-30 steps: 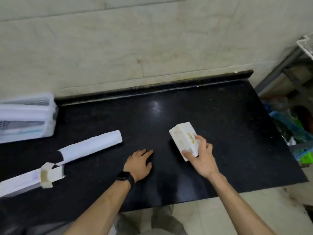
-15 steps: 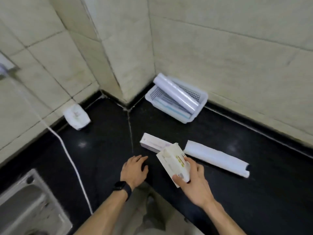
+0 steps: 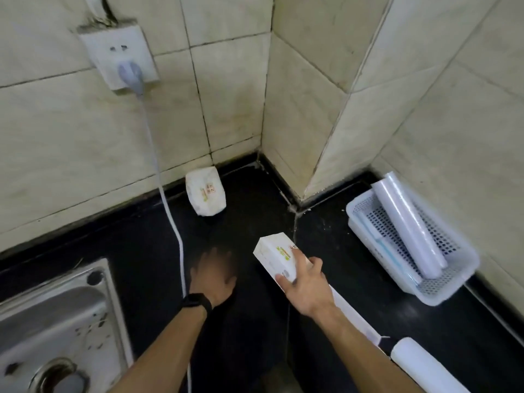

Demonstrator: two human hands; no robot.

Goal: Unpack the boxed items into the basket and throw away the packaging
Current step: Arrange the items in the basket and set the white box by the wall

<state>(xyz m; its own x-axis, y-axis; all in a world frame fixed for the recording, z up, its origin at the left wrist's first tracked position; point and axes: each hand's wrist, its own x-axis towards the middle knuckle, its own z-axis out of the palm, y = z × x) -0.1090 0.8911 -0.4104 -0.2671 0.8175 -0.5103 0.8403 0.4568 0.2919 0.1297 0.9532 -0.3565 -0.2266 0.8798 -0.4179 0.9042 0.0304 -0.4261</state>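
Right hand (image 3: 307, 290) grips the white box (image 3: 276, 253); left hand (image 3: 214, 275), blurred, spreads empty over the black counter (image 3: 354, 279).

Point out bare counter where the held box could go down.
Free: the black patch between box, wall corner and basket; another between packet and box. Crowded: bottom right, where the carton and roll lie; sink beyond the cable.

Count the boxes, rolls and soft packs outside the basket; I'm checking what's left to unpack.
Boxes: 2, the small box in the right hand and the long box on the counter.
Rolls: 1, the roll beside it.
Soft packs: 1, the pack by the wall.
Total: 4.
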